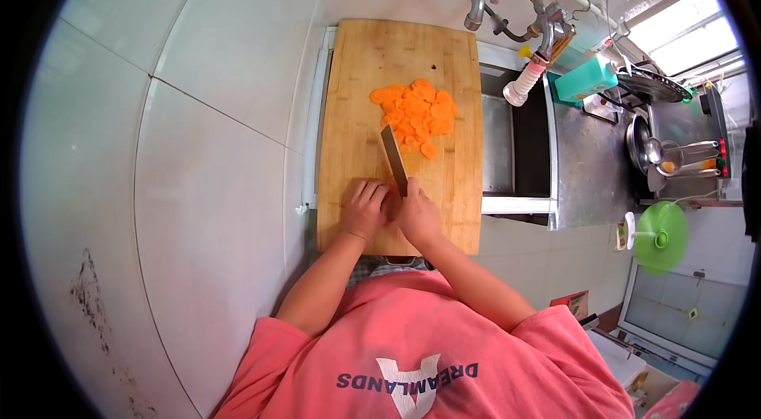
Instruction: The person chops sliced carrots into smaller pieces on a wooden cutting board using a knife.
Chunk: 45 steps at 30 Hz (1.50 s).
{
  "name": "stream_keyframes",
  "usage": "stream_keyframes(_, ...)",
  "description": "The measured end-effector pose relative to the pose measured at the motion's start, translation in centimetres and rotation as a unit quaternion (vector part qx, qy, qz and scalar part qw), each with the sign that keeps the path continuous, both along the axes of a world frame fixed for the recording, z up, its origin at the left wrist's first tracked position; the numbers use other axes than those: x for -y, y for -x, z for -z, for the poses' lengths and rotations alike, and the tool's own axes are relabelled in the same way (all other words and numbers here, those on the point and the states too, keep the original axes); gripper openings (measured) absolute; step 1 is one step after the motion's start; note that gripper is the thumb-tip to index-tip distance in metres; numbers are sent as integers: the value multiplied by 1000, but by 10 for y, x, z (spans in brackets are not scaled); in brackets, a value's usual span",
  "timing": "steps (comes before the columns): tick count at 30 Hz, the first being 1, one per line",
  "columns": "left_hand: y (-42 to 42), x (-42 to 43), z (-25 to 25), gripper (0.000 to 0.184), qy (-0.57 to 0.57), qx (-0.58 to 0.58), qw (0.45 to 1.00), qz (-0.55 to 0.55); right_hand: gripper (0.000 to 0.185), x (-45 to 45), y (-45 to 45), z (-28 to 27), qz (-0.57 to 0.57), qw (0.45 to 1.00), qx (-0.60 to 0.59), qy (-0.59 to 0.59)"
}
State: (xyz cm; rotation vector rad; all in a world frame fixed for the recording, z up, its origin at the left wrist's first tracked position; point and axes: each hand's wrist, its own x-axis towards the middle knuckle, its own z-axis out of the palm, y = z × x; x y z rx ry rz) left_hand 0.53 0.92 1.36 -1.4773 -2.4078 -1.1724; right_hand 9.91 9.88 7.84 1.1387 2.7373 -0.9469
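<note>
The left hand [365, 208] is on the near part of the wooden cutting board [349, 102], left of the board's middle line. Its fingers are bent and drawn together, with the tips turned toward the knife; a bit of orange shows beside them, but whether they pin a piece of carrot cannot be told.

The sliced carrot [418, 114] lies around the middle of the board, beyond both hands. It is a loose heap of thin, bright orange rounds, many overlapping, with one round apart from the rest at the near edge of the heap.

The knife [395, 161] stands between the heap and the hands, its broad blade slanting away from the person over the board. The right hand [418, 217], on the near part of the board, is closed around the knife's handle end, the fingers wrapped tight and narrow.

Just right of the board is the sink [498, 133], with a faucet [480, 0] at the board's far right. Farther right of the board are a teal bottle [585, 80], a dark pan [637, 143] and a round green item [660, 237].
</note>
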Motion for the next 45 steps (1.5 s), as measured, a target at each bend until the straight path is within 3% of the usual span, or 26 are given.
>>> stream_keyframes(3,-1,1,-1,25,9,16,1000,-4,27,-2,-3,-3,22,999,-14,18)
stream_keyframes(32,2,1,-5,19,-7,24,1000,-7,36,-1,-1,-1,-81,995,38,-54)
stream_keyframes(39,4,3,-5,21,16,28,999,3,32,-2,0,-6,-27,1000,8,-7)
stream_keyframes(45,2,4,-7,23,6,47,999,0,42,-9,-4,5,-24,999,12,-38)
